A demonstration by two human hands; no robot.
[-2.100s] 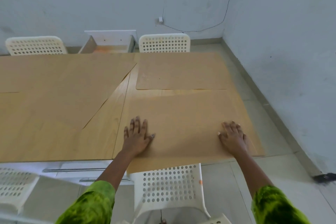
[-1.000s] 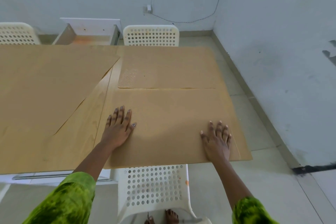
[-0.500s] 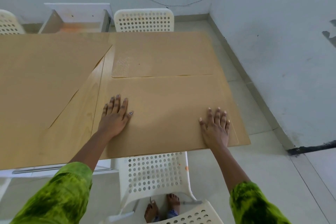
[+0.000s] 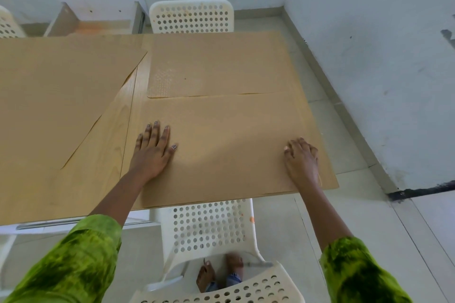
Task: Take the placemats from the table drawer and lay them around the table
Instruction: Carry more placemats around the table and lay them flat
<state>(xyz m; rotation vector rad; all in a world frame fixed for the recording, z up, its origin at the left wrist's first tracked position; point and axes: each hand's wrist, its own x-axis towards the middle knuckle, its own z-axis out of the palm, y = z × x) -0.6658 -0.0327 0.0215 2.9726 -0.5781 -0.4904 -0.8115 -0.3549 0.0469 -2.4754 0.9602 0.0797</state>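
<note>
Both hands [image 4: 154, 149] flat on near placemat [image 4: 229, 145], left edge, right edge

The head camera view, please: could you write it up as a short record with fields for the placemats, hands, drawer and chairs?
near placemat: flat on the table's near right corner, both hands on it
far placemat: flat, just beyond the near one, in front of the far chair
left placemat: lying at an angle on the table
left hand: palm down, fingers spread, on the near placemat's left part
right hand: palm down near its right edge
drawer: open at the table's far side
near chair: white, perforated, pushed partly under the table
far chair: white, perforated
table: wooden
</note>
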